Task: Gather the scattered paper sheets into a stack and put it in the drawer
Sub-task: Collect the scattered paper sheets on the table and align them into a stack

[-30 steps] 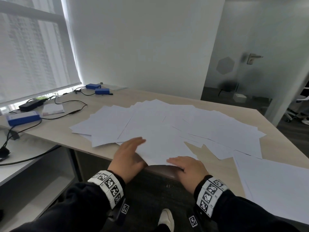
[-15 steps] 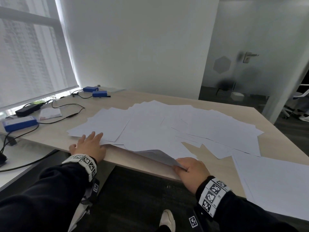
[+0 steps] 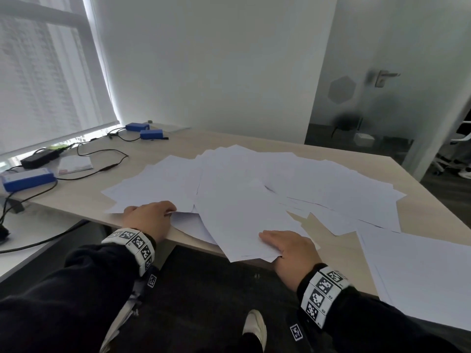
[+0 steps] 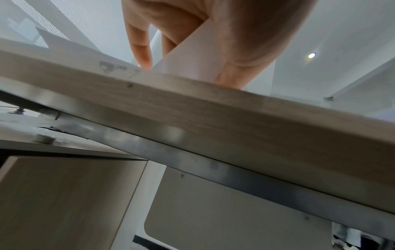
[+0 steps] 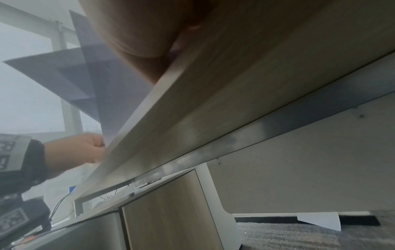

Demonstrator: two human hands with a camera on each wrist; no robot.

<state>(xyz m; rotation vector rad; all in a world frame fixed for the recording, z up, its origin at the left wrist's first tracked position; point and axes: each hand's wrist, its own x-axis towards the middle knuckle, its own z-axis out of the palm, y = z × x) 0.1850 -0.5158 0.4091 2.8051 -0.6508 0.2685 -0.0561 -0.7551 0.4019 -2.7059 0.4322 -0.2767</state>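
Note:
Many white paper sheets [image 3: 254,189] lie fanned out and overlapping on the pale wood desk [image 3: 229,141]. My left hand [image 3: 168,210] is at the front left of the pile with its fingers curled. In the left wrist view a sheet [image 4: 196,50] passes between the thumb and fingers [image 4: 141,50] of that left hand [image 4: 183,67], pinched. My right hand [image 3: 275,240] lies flat on top of sheets that overhang the desk's front edge. The right wrist view shows those overhanging sheets [image 5: 102,84] from below, and my left hand [image 5: 81,148].
A separate batch of sheets [image 3: 420,271] lies at the front right corner. Blue boxes [image 3: 28,178], a black adapter [image 3: 38,157] and cables sit at the far left. A wood-fronted cabinet [image 5: 166,211] stands under the desk. A glass door [image 3: 382,80] is behind.
My left hand slid right along the front edge and curled onto a sheet. My right hand went from pinching a lifted sheet corner to lying flat. The near sheets now hang over the edge.

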